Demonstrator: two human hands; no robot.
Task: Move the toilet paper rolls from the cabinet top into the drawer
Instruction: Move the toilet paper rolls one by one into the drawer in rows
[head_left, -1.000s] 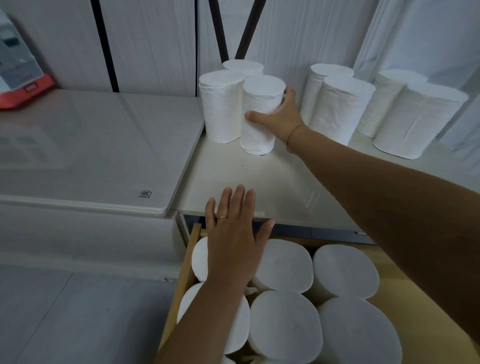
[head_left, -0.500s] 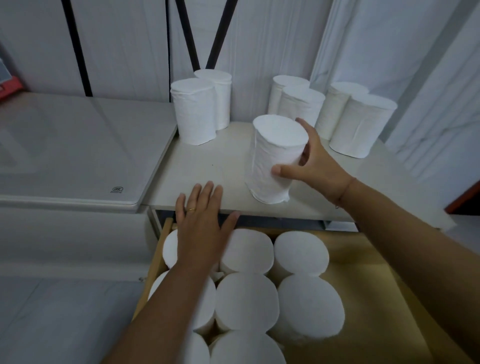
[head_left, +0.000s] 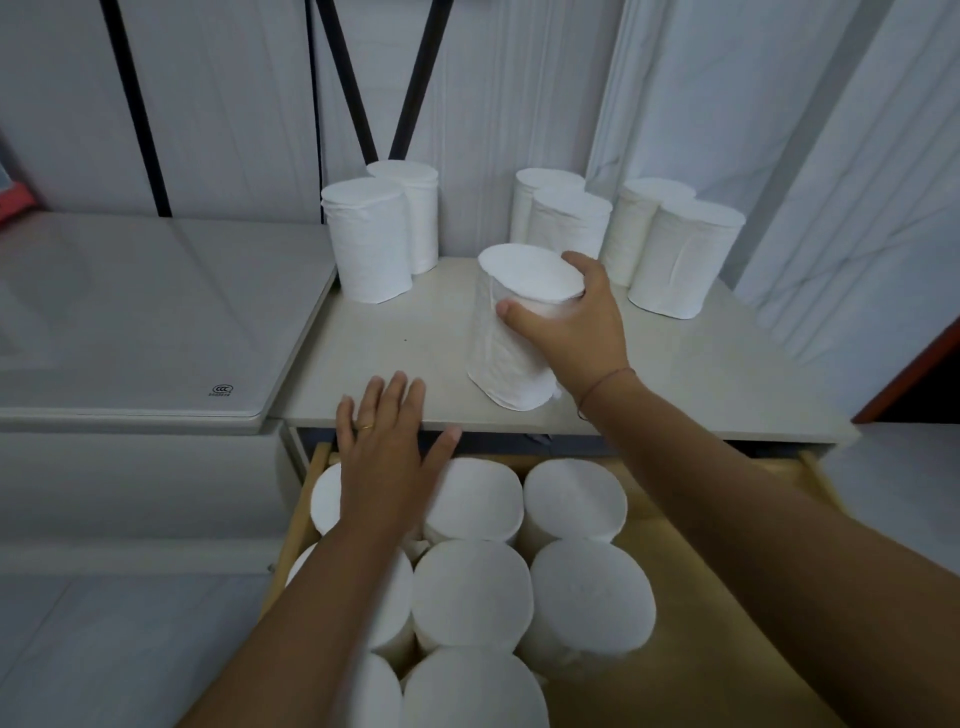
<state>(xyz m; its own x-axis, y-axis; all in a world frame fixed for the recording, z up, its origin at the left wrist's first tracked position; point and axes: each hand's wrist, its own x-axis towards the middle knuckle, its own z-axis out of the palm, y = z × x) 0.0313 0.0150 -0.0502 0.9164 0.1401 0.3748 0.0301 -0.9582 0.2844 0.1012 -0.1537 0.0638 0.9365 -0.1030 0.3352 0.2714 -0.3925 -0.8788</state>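
My right hand (head_left: 574, 332) grips a white toilet paper roll (head_left: 506, 358), tilted, near the front edge of the beige cabinet top (head_left: 405, 358). Two rolls (head_left: 371, 244) stand at the back left of the top, and several rolls (head_left: 670, 254) stand at the back right. Below, the open wooden drawer (head_left: 727, 597) holds several upright rolls (head_left: 472, 592) packed on its left side. My left hand (head_left: 387, 457) lies flat, fingers spread, over the drawer's back left roll, with its fingertips at the cabinet's front edge.
A pale flat lid (head_left: 140, 322) with a small logo adjoins the cabinet top on the left. White curtains (head_left: 779, 130) hang behind and to the right. The drawer's right half shows bare wood. A red object (head_left: 13, 200) peeks in at the far left.
My right hand took a roll from the back left group and carried it forward to the cabinet's front edge. My left hand stayed over the drawer's rolls.
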